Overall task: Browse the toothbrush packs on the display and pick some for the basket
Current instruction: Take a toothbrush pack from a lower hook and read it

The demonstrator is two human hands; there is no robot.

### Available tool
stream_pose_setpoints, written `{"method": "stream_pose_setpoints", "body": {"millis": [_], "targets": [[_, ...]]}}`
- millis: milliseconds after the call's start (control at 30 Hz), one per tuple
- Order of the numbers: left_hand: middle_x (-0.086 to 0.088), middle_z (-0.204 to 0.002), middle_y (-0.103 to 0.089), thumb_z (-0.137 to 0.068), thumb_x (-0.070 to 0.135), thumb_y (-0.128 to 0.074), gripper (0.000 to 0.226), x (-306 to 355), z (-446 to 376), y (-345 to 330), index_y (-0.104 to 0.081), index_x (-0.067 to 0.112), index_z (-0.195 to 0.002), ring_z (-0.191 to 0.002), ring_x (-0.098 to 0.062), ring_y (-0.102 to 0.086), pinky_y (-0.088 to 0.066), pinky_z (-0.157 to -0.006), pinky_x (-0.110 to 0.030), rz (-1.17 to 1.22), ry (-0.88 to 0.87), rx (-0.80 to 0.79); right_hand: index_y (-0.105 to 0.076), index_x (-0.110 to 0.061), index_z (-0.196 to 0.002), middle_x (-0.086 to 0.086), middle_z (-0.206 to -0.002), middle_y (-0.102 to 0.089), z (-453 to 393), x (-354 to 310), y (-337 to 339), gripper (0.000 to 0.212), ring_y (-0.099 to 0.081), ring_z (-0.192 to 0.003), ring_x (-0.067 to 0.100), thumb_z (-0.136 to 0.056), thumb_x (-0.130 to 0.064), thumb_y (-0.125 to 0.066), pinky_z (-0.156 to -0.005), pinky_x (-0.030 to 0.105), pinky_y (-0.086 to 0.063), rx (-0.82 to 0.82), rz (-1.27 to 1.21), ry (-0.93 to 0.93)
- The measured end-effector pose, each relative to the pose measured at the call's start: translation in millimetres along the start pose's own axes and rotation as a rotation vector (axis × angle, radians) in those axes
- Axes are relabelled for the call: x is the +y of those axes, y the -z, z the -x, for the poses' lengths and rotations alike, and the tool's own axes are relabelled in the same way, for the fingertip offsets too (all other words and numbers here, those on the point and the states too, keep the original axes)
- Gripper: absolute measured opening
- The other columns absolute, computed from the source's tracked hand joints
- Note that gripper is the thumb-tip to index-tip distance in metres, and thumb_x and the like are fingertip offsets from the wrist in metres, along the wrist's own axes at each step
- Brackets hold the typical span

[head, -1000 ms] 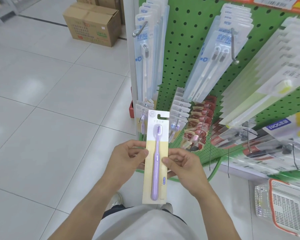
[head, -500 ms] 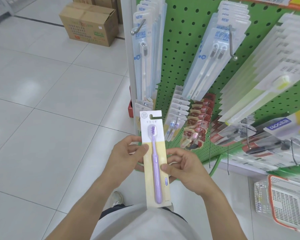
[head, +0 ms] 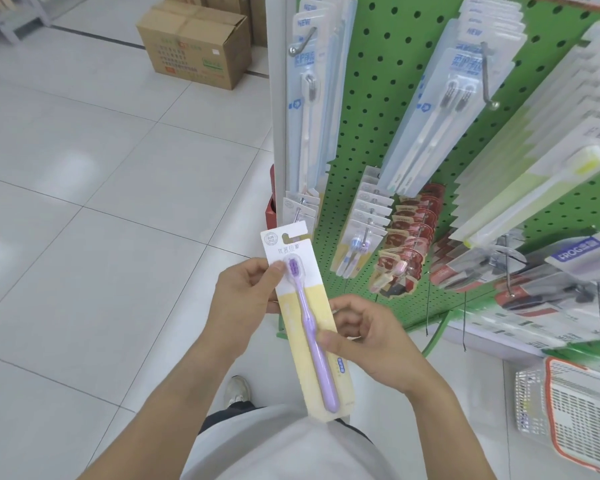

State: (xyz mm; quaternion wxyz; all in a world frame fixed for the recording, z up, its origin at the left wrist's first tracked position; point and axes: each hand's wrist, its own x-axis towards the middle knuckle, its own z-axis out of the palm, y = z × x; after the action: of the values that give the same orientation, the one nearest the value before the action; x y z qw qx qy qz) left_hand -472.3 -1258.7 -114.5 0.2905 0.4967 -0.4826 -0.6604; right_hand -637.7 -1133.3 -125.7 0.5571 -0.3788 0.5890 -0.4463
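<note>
Inspection under way: purple toothbrush pack (head: 305,323) held up in front of the body, tilted slightly, hang-tab end toward the green pegboard display (head: 388,109). Left hand (head: 239,299) pinching the upper left edge of the card beside the brush head, thumb on the front. Right hand (head: 368,344) gripping the right edge lower down, thumb pressed across the handle, fingers curled behind.

Best done by keeping thumbs off the printed panel, holding by the card margins only, and avoiding any bend across the blister. For the drop, probably easiest to release the left pinch first and carry the pack by the right grip.

White basket (head: 575,410) low at the right, just below the display shelf, orange rim toward the viewer; contents impossible to tell. Open floor (head: 101,220) wide to the left. Metal hooks (head: 489,77) and hanging packs (head: 371,233) jutting out close ahead and to the right, so a low swing under them looks safest. Cardboard box (head: 194,43) well apart, far left.
</note>
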Motion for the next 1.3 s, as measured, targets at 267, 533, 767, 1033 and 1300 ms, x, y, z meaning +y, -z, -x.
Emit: {"method": "stream_pose_setpoints", "body": {"millis": [267, 533, 767, 1033, 1300], "targets": [[-0.015, -0.095, -0.077, -0.096, 0.031, -0.064, 0.033, -4.6, 8.9, 2.2, -0.071, -0.001, -0.105, -0.083, -0.032, -0.073, -0.061, -0.075, -0.04, 0.097, 0.119, -0.004, -0.071, -0.023, -0.101, 0.009, -0.084, -0.076, 0.4, 7.1, -6.4, 0.029, -0.061, -0.069, 0.019, -0.078, -0.019, -0.088, -0.062, 0.034, -0.052, 0.032, 0.014, -0.04], [-0.015, -0.104, -0.076, -0.099, 0.03, -0.061, 0.035, -12.8, 9.1, -0.5, -0.069, -0.002, -0.112, -0.095, -0.035, -0.074, -0.06, -0.086, -0.041, 0.107, 0.134, 0.056, -0.073, -0.031, -0.102, 0.005, -0.091, -0.077, 10.1, 12.3, 5.6, 0.029, -0.07, -0.082, 0.022, -0.081, -0.018, -0.086, -0.08, 0.04, -0.055, 0.001, 0.097, -0.046], [-0.016, -0.103, -0.068, -0.096, 0.016, -0.067, 0.025, -19.7, 13.3, -5.5, -0.065, -0.004, -0.113, -0.089, -0.025, -0.071, -0.061, -0.082, -0.034, 0.178, 0.131, 0.188, -0.079, -0.034, -0.097, -0.014, -0.082, -0.068, 12.5, 22.6, 3.0, 0.033, -0.065, -0.08, 0.008, -0.079, -0.007, -0.082, -0.077, 0.022, -0.052, 0.225, 0.433, 0.104], [-0.012, -0.092, -0.075, -0.095, 0.001, -0.062, 0.009, -13.3, 18.0, -7.4, -0.067, 0.001, -0.103, -0.087, -0.027, -0.072, -0.062, -0.078, -0.032, 0.352, 0.055, 0.141, -0.072, -0.036, -0.114, -0.02, -0.124, -0.066, 15.0, 16.8, 7.7, 0.034, -0.062, -0.115, -0.001, -0.082, -0.034, -0.084, -0.1, 0.024, -0.049, 0.076, 0.294, 0.031], [-0.011, -0.11, -0.072, -0.102, 0.025, -0.05, 0.031, -7.7, 22.5, -12.0, -0.067, 0.005, -0.119, -0.1, -0.025, -0.067, -0.053, -0.091, -0.039, 0.455, 0.097, -0.002, -0.07, -0.037, -0.112, -0.005, -0.092, -0.074, 11.8, 20.2, 2.3, 0.038, -0.065, -0.073, 0.013, -0.081, -0.023, -0.086, -0.07, 0.031, -0.056, 0.141, 0.182, -0.012]]}}
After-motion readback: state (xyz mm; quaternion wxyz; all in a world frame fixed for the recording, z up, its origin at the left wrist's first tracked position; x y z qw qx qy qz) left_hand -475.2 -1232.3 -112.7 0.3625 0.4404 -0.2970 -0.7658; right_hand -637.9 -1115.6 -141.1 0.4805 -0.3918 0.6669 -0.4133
